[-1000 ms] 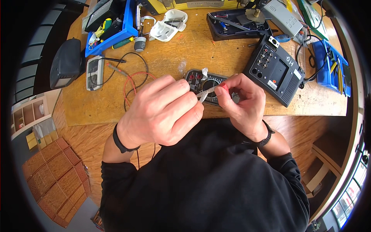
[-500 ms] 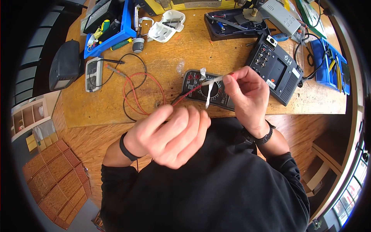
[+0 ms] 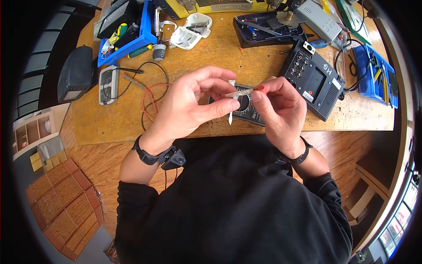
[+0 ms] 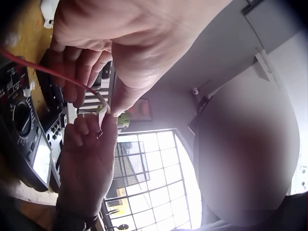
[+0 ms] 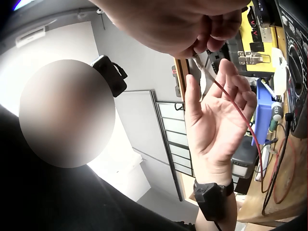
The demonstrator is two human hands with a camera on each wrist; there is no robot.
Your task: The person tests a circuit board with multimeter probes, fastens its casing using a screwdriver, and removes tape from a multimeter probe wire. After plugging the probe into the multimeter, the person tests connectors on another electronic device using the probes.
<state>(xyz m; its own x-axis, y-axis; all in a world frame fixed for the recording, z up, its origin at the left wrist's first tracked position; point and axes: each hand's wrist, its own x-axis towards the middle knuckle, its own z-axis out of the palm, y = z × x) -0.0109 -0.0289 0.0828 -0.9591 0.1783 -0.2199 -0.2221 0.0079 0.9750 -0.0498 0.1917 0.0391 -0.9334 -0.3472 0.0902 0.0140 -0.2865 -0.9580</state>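
Note:
My right hand point(image 3: 283, 105) pinches the red end of a test lead between thumb and index finger. White tape point(image 3: 241, 93) is wrapped around the lead beside those fingertips, and a loose tail of it hangs down. Around the taped part, my left hand point(image 3: 189, 101) holds its thumb and fingers apart. The right wrist view shows the left palm turned up, with the red lead point(image 5: 236, 106) running past the fingers. Beneath both hands lies a black multimeter point(image 4: 21, 118) with a round dial, partly covered by them in the head view.
A grey-white meter point(image 3: 107, 86) and coiled leads lie at left. Behind are a blue bin point(image 3: 140, 42) of tools, a white bit case point(image 3: 191, 33) and a dark open housing point(image 3: 270, 33). A black device point(image 3: 314, 81) and another blue bin point(image 3: 373, 75) stand at right.
My left hand gripped the tape's end, then dropped away down and left, leaving the tail hanging. It has come back up, palm turned, around the tape. My right hand has kept its pinch.

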